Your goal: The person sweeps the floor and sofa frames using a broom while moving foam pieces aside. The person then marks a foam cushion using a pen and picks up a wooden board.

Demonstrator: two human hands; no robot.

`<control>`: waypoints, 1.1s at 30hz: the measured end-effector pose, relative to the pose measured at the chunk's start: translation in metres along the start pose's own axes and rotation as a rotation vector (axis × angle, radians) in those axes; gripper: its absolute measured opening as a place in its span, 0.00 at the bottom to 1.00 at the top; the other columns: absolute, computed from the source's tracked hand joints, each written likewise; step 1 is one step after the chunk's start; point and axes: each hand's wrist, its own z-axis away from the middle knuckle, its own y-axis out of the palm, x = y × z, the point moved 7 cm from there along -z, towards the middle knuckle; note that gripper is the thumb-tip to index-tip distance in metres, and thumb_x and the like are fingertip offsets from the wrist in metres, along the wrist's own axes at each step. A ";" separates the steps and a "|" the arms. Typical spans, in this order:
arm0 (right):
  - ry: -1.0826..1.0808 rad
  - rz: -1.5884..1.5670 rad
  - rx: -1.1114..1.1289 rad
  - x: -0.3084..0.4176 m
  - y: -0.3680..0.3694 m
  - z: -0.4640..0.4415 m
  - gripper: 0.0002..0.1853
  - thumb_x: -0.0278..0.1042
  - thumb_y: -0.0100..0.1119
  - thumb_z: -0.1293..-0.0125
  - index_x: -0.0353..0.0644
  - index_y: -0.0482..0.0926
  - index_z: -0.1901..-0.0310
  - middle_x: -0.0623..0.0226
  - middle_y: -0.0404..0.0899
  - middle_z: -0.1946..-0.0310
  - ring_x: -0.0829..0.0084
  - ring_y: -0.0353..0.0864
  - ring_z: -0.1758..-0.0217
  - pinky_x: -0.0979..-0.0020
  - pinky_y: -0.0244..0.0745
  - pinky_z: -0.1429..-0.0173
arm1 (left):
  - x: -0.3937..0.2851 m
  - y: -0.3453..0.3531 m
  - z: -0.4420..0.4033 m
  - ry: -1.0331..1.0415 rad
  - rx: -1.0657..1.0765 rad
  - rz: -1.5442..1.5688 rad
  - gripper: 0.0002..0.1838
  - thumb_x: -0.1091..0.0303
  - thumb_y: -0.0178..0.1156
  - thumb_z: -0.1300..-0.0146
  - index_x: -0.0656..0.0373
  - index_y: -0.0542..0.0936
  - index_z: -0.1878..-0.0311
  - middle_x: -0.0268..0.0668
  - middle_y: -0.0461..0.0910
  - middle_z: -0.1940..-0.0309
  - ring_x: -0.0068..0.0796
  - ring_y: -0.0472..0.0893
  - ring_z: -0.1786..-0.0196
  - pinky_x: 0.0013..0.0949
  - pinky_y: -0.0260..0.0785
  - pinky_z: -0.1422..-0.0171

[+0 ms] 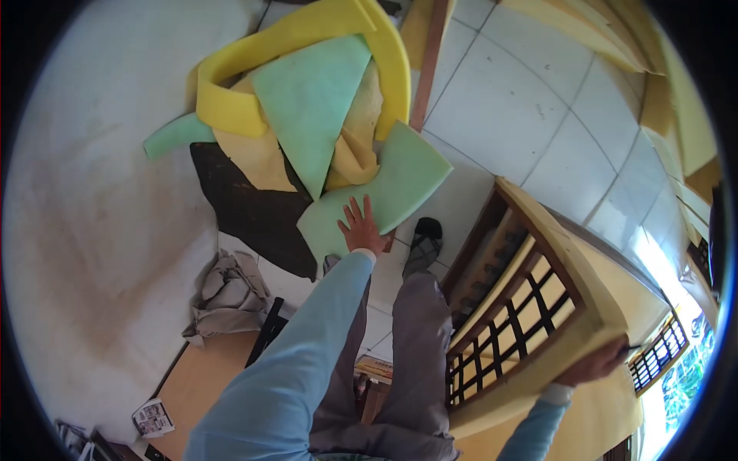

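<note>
My left hand (pixel 361 230) lies with its fingers spread on a light green foam piece (pixel 400 173). A triangular green foam sheet (pixel 315 100), a curved yellow foam strip (pixel 231 107) and a dark brown sheet (pixel 246 203) are heaped beyond it. To the right, my right hand (pixel 593 363) is closed at the corner of a foam-padded chair frame (pixel 565 338) with dark webbing straps woven across its opening. A thin dark tip shows by the fingers; I cannot make out what it is.
A crumpled grey cloth (pixel 229 292) lies left of my legs, near a wooden board (pixel 211 384). The white tiled floor (pixel 507 100) stretches behind the foam. More yellow foam (pixel 576 19) lies at the upper right. A second webbed frame (pixel 659 355) stands far right.
</note>
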 end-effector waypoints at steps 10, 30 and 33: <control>0.190 0.003 -0.003 0.010 -0.020 -0.008 0.22 0.42 0.52 0.29 0.31 0.73 0.44 0.48 0.75 0.50 0.54 0.75 0.46 0.59 0.72 0.42 | 0.095 -0.114 -0.008 0.487 0.159 0.565 0.25 0.69 0.62 0.45 0.57 0.76 0.41 0.50 0.81 0.50 0.46 0.81 0.48 0.39 0.73 0.42; -0.550 0.491 0.081 0.105 -0.005 0.014 0.35 0.53 0.61 0.37 0.29 0.70 0.40 0.46 0.73 0.44 0.47 0.72 0.39 0.52 0.69 0.37 | -0.038 0.069 -0.117 -0.076 -0.121 0.508 0.37 0.57 0.68 0.47 0.65 0.64 0.39 0.54 0.70 0.44 0.56 0.74 0.43 0.50 0.68 0.39; -0.539 0.454 0.035 0.116 0.005 0.011 0.34 0.53 0.61 0.37 0.29 0.70 0.40 0.47 0.73 0.45 0.47 0.73 0.40 0.51 0.70 0.38 | -0.028 0.059 -0.145 0.062 -0.164 0.426 0.26 0.59 0.67 0.47 0.64 0.70 0.51 0.52 0.75 0.54 0.55 0.78 0.50 0.48 0.72 0.46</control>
